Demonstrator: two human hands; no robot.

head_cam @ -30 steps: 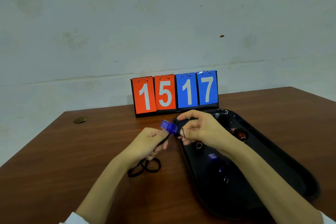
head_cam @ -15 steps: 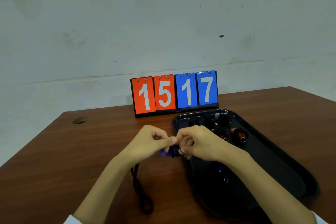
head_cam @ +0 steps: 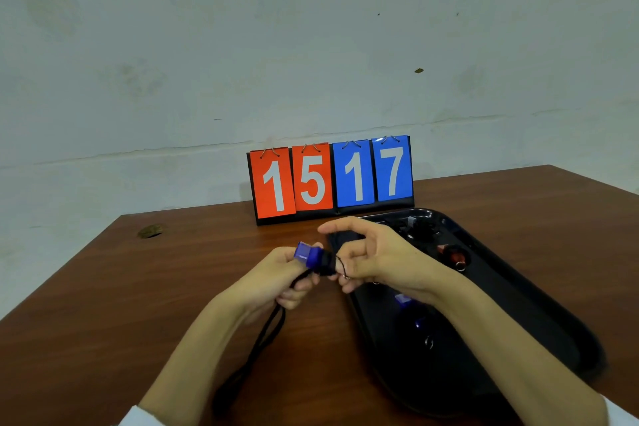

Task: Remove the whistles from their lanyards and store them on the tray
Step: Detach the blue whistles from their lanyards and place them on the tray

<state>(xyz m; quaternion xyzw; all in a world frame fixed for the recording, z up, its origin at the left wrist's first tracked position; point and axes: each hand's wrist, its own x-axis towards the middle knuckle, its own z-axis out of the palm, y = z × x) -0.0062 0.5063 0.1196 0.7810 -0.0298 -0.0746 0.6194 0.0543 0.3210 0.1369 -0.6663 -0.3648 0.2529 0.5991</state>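
- Head view: the left hand had its fingers clenched on the blue whistle and the black lanyard, above the bench and just left of the tray.
- The right hand pinched the split ring at the whistle's rear.
- Risk: the ring could slip from the pinch and spring shut, or the freed whistle could drop onto the bench.
- Legible writing: the scoreboard read "15" on red and "17" on blue.

The left hand grips the blue whistle while the right hand pinches its ring, forefinger raised.
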